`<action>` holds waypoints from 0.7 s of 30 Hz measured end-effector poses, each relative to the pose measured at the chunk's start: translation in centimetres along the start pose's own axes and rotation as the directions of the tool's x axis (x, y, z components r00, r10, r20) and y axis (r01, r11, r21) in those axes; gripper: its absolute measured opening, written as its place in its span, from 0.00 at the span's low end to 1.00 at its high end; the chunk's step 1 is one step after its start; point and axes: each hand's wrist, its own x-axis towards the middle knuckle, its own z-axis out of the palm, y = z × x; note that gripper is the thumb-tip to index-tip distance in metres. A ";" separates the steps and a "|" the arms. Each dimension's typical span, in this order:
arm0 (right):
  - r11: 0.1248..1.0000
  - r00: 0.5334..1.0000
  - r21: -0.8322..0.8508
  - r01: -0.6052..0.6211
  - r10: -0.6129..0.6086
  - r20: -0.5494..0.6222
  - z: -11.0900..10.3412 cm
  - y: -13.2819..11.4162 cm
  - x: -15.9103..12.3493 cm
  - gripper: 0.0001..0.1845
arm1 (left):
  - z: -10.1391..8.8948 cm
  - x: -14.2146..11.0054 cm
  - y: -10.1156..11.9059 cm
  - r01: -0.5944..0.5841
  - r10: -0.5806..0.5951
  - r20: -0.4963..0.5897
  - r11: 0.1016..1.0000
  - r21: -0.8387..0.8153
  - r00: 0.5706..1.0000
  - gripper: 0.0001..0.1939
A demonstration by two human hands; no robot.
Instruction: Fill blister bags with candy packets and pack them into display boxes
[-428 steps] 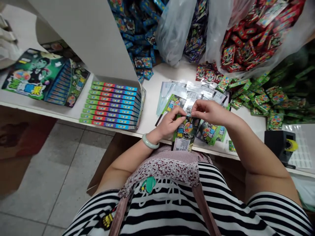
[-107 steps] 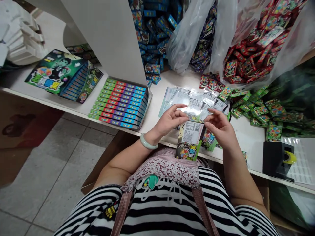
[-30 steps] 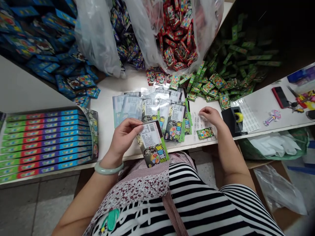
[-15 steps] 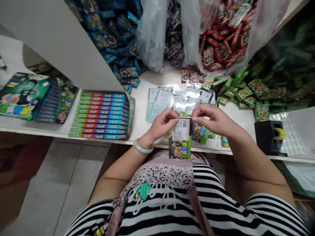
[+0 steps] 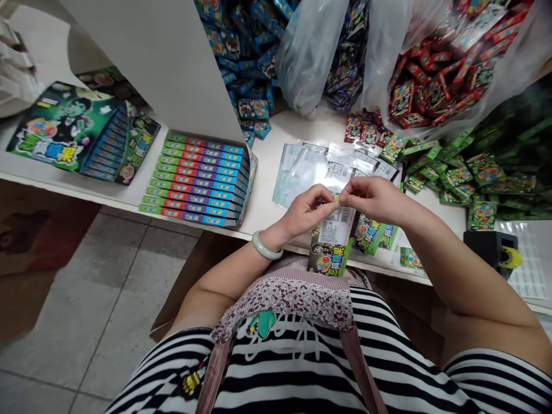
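Note:
A flat printed candy pouch (image 5: 328, 259) with a white label panel and a green edge hangs over the table's front edge, against the apron. My left hand (image 5: 307, 214) pinches its top edge between thumb and forefinger. Closed in a pinch too, my right hand (image 5: 371, 200) meets the left fingertips at the same edge. What lies exactly between the fingertips is hidden. Behind the hands, several clear-windowed pouches (image 5: 297, 169) are spread overlapping on the white table. More printed pouches (image 5: 366, 234) lie under my right hand.
A display box of stacked multicolour packs (image 5: 196, 181) stands left, beside an opened green display box (image 5: 56, 129). Loose blue packs (image 5: 254, 109), bagged red packs (image 5: 420, 86) and green packs (image 5: 483, 167) fill the back. A black tape dispenser (image 5: 485, 250) sits right.
My fingertips have come together along the pouch's top edge, where they were apart before. The view has shifted, so the table's things appear displaced and tilted.

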 end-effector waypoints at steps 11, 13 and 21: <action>0.999 0.999 0.022 -0.047 0.048 -0.025 0.6 0.0 -0.4 0.06 | 0.8 -0.2 -0.1 0.016 -0.015 -0.046 1.000 0.007 0.999 0.08; 0.998 0.998 0.015 -0.058 0.058 -0.026 0.6 0.1 -0.3 0.06 | 0.9 -0.2 -0.2 0.024 -0.020 -0.072 0.998 0.054 0.997 0.09; 0.929 0.985 0.332 -0.165 0.136 0.108 1.9 1.3 1.3 0.06 | -0.2 -0.4 0.1 -0.062 0.058 0.030 0.977 0.202 0.998 0.13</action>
